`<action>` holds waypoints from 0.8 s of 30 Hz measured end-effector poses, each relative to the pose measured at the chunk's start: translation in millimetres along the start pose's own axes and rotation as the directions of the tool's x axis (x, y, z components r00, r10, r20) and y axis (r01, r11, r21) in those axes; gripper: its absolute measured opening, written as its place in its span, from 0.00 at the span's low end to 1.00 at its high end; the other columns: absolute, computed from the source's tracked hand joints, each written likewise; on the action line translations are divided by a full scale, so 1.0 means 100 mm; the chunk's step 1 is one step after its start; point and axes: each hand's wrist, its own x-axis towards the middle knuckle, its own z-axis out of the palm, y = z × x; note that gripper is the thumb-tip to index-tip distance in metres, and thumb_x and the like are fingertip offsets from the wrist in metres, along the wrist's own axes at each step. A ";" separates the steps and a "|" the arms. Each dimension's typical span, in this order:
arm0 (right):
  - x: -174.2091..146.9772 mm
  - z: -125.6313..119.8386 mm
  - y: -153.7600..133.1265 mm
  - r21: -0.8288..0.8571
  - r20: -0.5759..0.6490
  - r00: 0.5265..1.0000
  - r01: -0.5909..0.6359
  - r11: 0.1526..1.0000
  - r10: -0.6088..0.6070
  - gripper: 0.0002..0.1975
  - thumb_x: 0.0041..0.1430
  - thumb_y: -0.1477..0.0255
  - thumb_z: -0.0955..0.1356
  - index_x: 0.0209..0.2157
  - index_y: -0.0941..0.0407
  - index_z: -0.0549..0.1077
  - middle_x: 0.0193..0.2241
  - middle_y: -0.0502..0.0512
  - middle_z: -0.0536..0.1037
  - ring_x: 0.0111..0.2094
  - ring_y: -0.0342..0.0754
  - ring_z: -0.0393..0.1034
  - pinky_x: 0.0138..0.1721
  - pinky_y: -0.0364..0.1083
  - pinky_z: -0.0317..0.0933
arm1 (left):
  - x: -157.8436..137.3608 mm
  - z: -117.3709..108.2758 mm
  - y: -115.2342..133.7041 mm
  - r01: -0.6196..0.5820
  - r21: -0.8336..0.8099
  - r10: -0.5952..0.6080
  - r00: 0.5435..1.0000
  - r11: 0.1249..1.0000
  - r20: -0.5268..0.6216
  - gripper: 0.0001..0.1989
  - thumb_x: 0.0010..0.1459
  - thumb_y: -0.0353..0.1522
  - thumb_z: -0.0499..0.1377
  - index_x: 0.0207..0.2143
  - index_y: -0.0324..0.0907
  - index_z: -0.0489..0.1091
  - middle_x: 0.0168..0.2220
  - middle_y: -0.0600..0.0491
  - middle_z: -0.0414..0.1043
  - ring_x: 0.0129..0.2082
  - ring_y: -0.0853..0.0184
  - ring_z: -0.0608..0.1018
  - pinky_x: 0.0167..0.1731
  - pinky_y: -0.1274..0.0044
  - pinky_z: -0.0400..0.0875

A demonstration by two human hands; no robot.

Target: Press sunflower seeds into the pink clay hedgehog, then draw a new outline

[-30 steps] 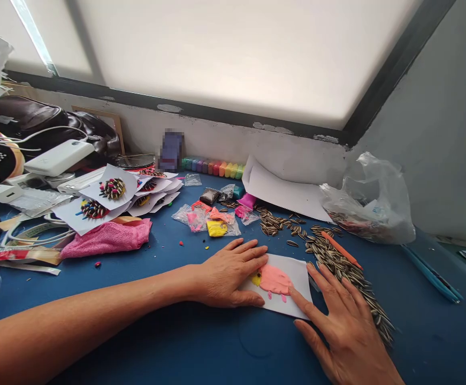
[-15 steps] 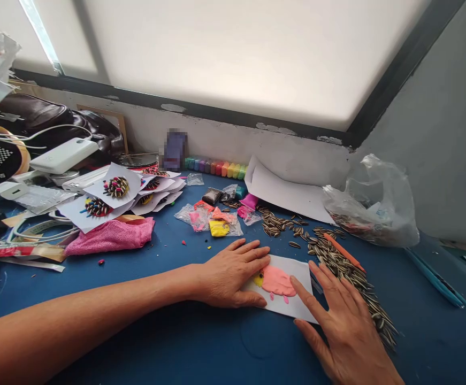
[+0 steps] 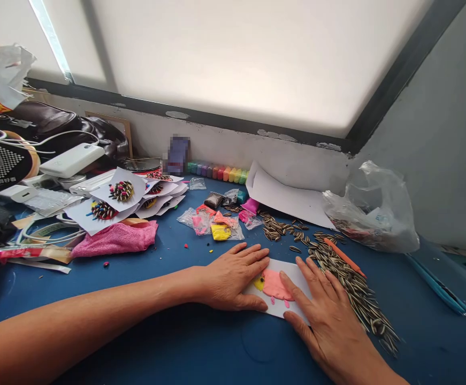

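Note:
A white paper card (image 3: 297, 270) lies flat on the blue table, bearing a pink clay body (image 3: 275, 286) with a yellow clay head (image 3: 259, 282), a dark eye and two small pink feet. My left hand (image 3: 233, 278) rests flat on the card's left part, fingers stretched out, covering that edge. Over the right part spreads my right hand (image 3: 325, 315), its fingers apart and the index fingertip at the pink clay's right side. Beside that hand, a long heap of striped sunflower seeds (image 3: 361, 294) runs along the table with an orange stick-like piece (image 3: 345, 256) on it.
Small bags of coloured clay (image 3: 221, 231) lie beyond my hands, before a row of colourful blocks (image 3: 219, 172). At left are seed-covered cards (image 3: 122, 191), a pink cloth (image 3: 116, 239) and a white power bank (image 3: 72, 160). A plastic bag (image 3: 377, 219) and blue tweezers (image 3: 437, 283) lie right.
My right hand has moved left across the card and now covers more of its right part and the pink clay's edge. My left hand stays in place. The view has shifted slightly.

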 end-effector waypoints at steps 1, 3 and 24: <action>0.01 0.00 0.00 -0.001 0.005 1.000 -0.005 1.000 0.005 0.27 0.64 0.56 0.61 0.60 0.50 0.67 0.63 0.68 0.62 0.63 0.64 0.55 0.57 0.63 0.53 | 0.00 0.00 0.00 -0.002 0.003 0.002 1.000 1.000 0.000 0.41 0.60 0.55 0.52 0.65 0.36 0.53 0.67 0.41 0.45 0.68 0.53 0.48 0.65 0.61 0.41; 0.02 0.00 0.00 0.003 0.021 1.000 -0.004 1.000 0.004 0.26 0.64 0.55 0.60 0.61 0.49 0.66 0.63 0.68 0.61 0.63 0.64 0.55 0.56 0.64 0.54 | 0.01 -0.01 0.00 0.000 0.007 0.000 1.000 1.000 0.005 0.41 0.60 0.55 0.51 0.65 0.36 0.53 0.67 0.40 0.45 0.68 0.53 0.48 0.65 0.61 0.41; -0.06 -0.04 0.12 0.050 0.041 0.994 -0.105 0.993 0.103 0.27 0.67 0.54 0.56 0.63 0.49 0.63 0.63 0.68 0.61 0.65 0.62 0.52 0.58 0.64 0.55 | -0.26 -0.04 0.17 0.137 0.066 -0.131 0.987 0.988 -0.090 0.42 0.60 0.54 0.52 0.66 0.37 0.50 0.67 0.40 0.48 0.67 0.52 0.50 0.65 0.61 0.44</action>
